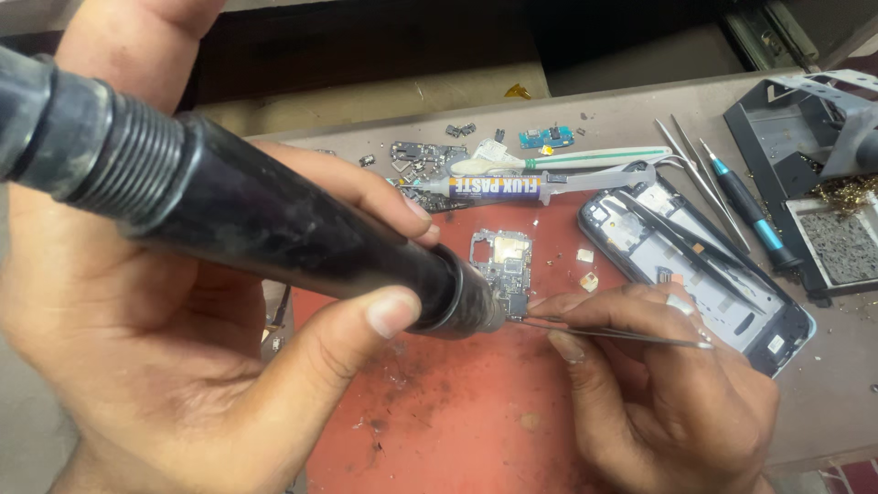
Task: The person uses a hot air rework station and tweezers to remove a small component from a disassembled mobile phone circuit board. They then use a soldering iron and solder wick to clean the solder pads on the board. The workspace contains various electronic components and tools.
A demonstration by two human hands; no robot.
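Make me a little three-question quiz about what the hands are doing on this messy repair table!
1. True or false: the left hand holds the big black hot-air tool.
2. What thin metal thing does the right hand pinch?
3. The small circuit board lies on: A) the red mat B) the opened phone C) a blue plate.

Key:
1. True.
2. Tweezers, their tips at the board's lower edge.
3. A.
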